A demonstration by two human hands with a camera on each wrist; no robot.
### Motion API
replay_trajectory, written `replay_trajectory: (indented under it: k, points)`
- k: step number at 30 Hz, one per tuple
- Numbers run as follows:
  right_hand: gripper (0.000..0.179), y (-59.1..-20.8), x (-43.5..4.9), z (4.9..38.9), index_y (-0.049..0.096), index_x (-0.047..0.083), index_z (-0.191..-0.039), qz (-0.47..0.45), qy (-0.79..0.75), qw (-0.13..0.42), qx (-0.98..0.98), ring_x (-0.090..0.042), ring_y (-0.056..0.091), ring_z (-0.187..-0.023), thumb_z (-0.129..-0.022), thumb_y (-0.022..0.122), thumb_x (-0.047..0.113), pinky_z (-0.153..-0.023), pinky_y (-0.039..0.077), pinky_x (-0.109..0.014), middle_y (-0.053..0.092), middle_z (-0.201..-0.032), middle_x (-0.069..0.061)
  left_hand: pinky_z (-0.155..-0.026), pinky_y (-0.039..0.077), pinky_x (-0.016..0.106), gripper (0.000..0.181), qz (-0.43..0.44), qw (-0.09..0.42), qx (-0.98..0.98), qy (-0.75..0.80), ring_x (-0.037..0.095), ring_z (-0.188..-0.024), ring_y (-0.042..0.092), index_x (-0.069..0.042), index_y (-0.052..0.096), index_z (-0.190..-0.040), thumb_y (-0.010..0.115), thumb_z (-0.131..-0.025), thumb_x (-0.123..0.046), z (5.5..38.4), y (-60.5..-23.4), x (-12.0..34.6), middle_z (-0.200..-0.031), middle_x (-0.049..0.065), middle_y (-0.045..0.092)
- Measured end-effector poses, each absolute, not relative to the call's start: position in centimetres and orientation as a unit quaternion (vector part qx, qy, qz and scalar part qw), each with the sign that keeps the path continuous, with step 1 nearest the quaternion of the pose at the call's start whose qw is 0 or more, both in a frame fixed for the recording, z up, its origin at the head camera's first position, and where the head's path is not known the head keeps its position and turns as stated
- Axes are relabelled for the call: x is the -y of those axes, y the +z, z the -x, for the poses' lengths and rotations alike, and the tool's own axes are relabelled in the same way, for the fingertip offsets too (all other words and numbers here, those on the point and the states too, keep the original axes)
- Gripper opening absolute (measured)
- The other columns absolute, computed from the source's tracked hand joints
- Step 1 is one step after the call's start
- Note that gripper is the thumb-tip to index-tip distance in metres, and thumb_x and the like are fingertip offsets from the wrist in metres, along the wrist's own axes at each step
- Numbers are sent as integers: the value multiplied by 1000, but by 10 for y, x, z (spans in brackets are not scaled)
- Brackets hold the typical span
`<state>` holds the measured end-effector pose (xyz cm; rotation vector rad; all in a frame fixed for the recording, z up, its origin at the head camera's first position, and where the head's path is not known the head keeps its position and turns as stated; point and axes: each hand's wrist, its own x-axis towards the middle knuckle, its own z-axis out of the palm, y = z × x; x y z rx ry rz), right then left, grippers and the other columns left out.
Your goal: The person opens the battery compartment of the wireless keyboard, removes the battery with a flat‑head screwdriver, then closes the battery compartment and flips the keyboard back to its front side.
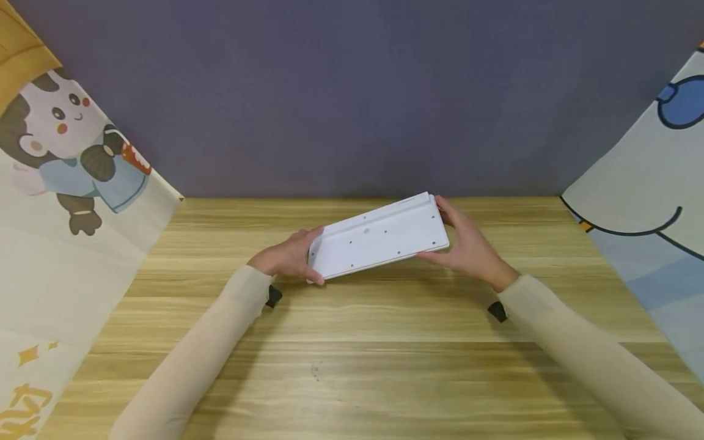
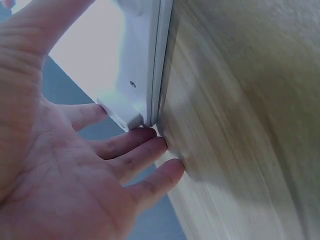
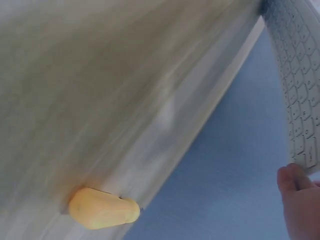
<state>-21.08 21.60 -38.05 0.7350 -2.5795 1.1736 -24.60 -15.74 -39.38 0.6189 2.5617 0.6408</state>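
Note:
A white keyboard (image 1: 379, 238) is held tilted over the table, right end higher, with its screw-dotted underside towards the head camera. My left hand (image 1: 288, 256) grips its left end, thumb at the near corner. In the left wrist view, the fingers (image 2: 145, 150) reach to the keyboard's corner (image 2: 132, 107), close to the wood. At the other end, my right hand (image 1: 467, 247) holds the keyboard between thumb and fingers. The right wrist view catches the key side of the keyboard (image 3: 302, 95), with fingertips (image 3: 287, 180) at its lower end.
A wood-grain table (image 1: 352, 379) lies below. Behind it rises a grey-blue panel (image 1: 352, 98), with cartoon-printed panels (image 1: 71, 140) at both sides. A yellow, pear-shaped object (image 3: 102, 209) sits on the wood near an edge in the right wrist view.

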Motion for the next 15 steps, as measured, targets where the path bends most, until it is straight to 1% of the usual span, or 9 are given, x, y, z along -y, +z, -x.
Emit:
replay_trajectory:
  k: [3,5,9,12,15]
  points:
    - [109,-382,-216,209,25,9,-150,-247,367,92,892,-28,48,-118,-65,87,37,-94,42,-47,40,-140,-11,-106,26,50,126,-222,210,-924,228,32,-135,23,-15,7,-153,89,-61,-40,247,-395,159,-150,21,20]
    - [110,-383,-216,208,23,8,-150,-232,347,67,906,-30,47,-119,-66,85,43,-93,42,-48,38,-142,-14,-105,27,51,126,-223,209,-926,222,33,-135,23,-15,7,-153,88,-61,-42,247,-395,160,-150,22,19]
    - [116,-387,-217,206,19,4,-150,-198,304,17,932,-35,34,-130,-66,81,53,-99,35,-52,28,-148,-19,-104,29,51,125,-219,209,-932,201,33,-135,23,-17,7,-153,87,-62,-45,247,-394,159,-150,22,16]
    - [117,-391,-217,206,18,-1,-149,-192,282,-2,940,-38,24,-135,-66,80,54,-103,29,-53,23,-150,-22,-103,31,50,124,-217,207,-935,191,33,-133,26,-17,8,-153,86,-62,-46,246,-393,158,-149,21,18]
    - [117,-394,-216,205,17,-4,-148,-188,275,-16,943,-40,22,-135,-67,82,50,-104,27,-54,22,-150,-24,-103,32,49,123,-217,206,-935,188,32,-130,31,-15,9,-153,86,-62,-45,244,-394,157,-146,21,22]
